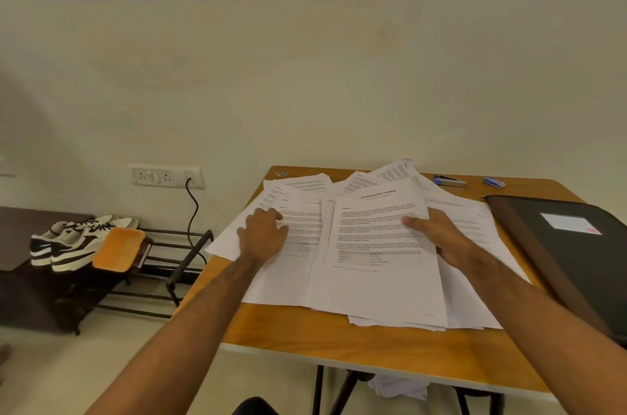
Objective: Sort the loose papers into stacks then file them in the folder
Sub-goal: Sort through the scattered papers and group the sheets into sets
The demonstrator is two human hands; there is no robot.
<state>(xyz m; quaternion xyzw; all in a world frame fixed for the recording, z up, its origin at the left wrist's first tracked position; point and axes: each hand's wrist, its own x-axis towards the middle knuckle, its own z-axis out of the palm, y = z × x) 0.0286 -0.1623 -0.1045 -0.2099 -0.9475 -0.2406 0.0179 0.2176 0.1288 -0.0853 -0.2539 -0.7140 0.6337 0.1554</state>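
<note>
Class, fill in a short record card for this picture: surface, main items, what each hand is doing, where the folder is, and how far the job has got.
surface: wooden table
main items: loose papers spread and overlapping
left hand: rests on the papers
right hand: pinches a printed sheet, thumb on top
folder: closed, at the table's right side
other items: stapler, shoes on a rack
stage: no neat stacks visible, nothing filed

papers (380, 245): white printed sheets, spread in a messy overlapping pile, flat on the middle of the table
folder (573, 245): black, closed, white label, lying right of the papers
</note>
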